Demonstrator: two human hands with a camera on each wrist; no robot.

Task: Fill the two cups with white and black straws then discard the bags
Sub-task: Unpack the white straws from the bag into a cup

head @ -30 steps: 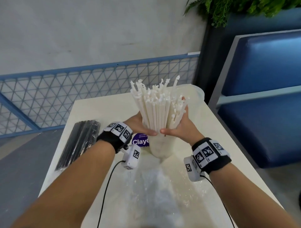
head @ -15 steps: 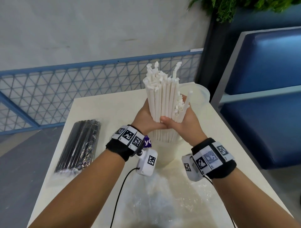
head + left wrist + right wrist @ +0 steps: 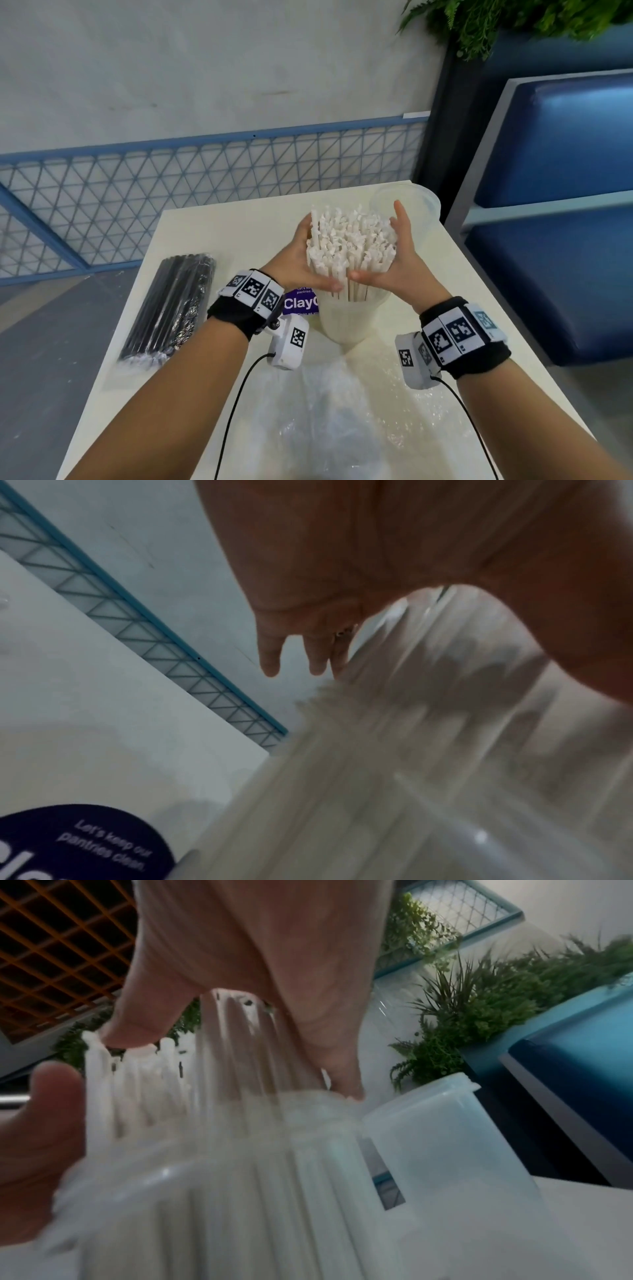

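Cupping a bundle of white paper-wrapped straws (image 3: 349, 250) between both palms, we are standing it upright in the near translucent plastic cup (image 3: 346, 318) at the middle of the white table (image 3: 205, 240). Our left hand (image 3: 301, 260) is pressing on the bundle's left side, thumb lying across its front; in the left wrist view the fingers (image 3: 270, 656) are reaching out nearly straight beside the straws, not wrapping them. Our right hand (image 3: 400, 260) is pressing on the right side with fingers extended upward and thumb meeting the left thumb at the front, so both hands are lying open against the straws rather than clenching them. The straws' lower ends are sitting inside the cup, their crumpled tops fanning above our hands. Just behind, the second cup (image 3: 411, 205) is standing near the table's far right corner, and we cannot see anything in it. The bag of black straws (image 3: 171, 305) is lying along the table's left edge. A crinkled clear plastic bag (image 3: 325, 421) is lying on the near part of the table, and a purple round sticker (image 3: 299, 301) is showing beside the filled cup.
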